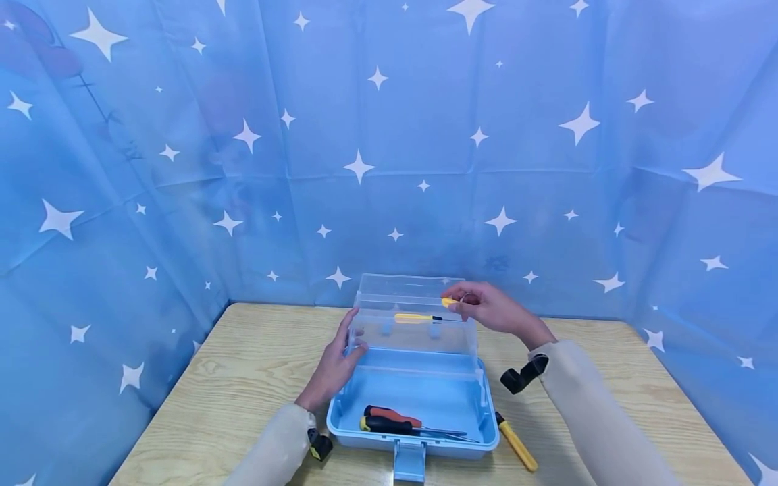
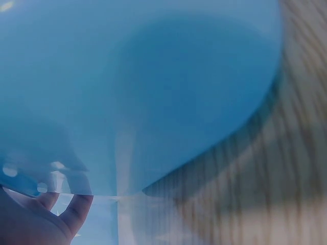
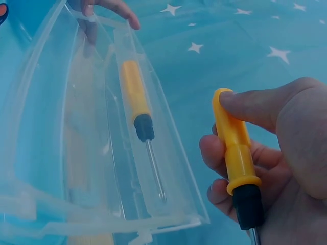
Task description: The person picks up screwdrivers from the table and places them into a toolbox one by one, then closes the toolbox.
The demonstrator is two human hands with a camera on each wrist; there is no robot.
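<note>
A light-blue toolbox [image 1: 413, 443] stands on the table with its clear lid [image 1: 419, 347] raised. At the lid's left side, my left hand [image 1: 331, 364] grips the edge, thumb in front and fingers behind. My right hand [image 1: 492, 307] holds a yellow screwdriver [image 3: 237, 153] by its handle, just off the lid's right side; its shaft runs out of the right wrist view. Another yellow screwdriver [image 3: 135, 92] with a black collar lies in the lid's compartment. In the toolbox base are a black-and-yellow screwdriver [image 1: 385, 425] and a red-and-black one [image 1: 395, 413].
To the right of the toolbox, a yellow-handled tool [image 1: 516, 442] with a black end lies on the wooden table [image 1: 255, 378]. The box's latch [image 1: 410, 462] hangs down at the front. Behind the table hangs a blue star-patterned curtain [image 1: 419, 223].
</note>
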